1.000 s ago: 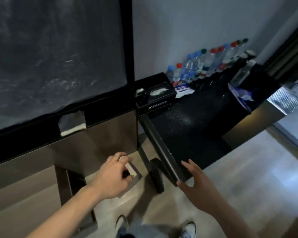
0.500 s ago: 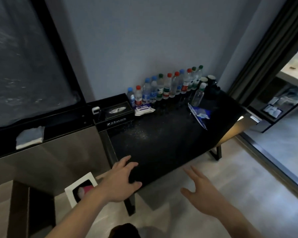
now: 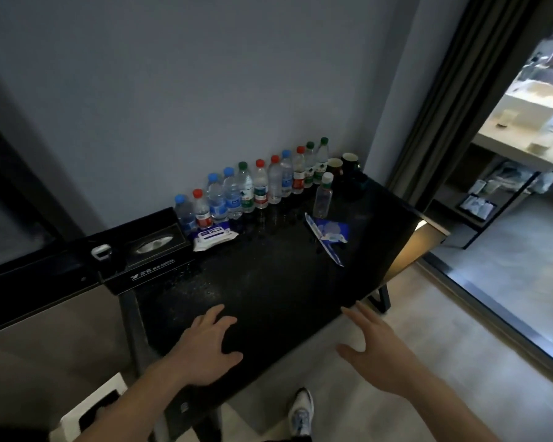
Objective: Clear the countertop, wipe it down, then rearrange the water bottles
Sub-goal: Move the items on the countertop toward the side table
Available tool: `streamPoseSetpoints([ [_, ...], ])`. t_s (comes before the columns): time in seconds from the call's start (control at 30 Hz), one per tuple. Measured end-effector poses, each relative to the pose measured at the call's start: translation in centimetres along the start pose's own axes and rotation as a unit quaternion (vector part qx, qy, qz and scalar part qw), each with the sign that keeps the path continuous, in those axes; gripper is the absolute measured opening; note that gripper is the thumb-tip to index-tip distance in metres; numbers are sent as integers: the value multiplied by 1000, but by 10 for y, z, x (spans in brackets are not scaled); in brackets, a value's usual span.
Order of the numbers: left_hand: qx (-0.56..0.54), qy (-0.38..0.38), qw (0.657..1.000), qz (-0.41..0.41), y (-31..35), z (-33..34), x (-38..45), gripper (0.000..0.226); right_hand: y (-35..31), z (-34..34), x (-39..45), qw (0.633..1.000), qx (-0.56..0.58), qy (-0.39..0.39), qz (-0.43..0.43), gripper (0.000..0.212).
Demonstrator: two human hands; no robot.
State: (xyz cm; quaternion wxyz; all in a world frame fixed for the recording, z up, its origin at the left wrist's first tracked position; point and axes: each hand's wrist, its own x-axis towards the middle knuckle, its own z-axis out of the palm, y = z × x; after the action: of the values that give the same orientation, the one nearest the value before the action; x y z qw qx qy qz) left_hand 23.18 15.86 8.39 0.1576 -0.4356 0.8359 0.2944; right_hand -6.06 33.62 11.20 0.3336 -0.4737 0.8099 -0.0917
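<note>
Black tissue box (image 3: 147, 263) front: white logo, "HOTEL" barely legible; bottle labels (image 3: 246, 199) unreadable.

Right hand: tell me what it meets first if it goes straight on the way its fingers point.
Likely the countertop's near edge: the right hand hovers off it, fingers aimed up-left. Above the surface, the way looks free as far as the bottle row; depth is unclear.

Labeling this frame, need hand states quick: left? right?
Left hand: open, holding nothing, over the countertop.
Right hand: open, holding nothing.
</note>
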Motion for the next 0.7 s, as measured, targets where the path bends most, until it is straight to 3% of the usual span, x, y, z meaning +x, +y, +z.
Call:
streamPoseSetpoints([
  [0.37, -12, -54, 995, 77, 137, -36, 180, 77, 80, -113, 128, 999, -39, 5, 32, 74],
  [0.7, -52, -71, 996, 30, 184, -31, 262, 78, 117, -149, 262, 998, -9, -67, 14, 72],
])
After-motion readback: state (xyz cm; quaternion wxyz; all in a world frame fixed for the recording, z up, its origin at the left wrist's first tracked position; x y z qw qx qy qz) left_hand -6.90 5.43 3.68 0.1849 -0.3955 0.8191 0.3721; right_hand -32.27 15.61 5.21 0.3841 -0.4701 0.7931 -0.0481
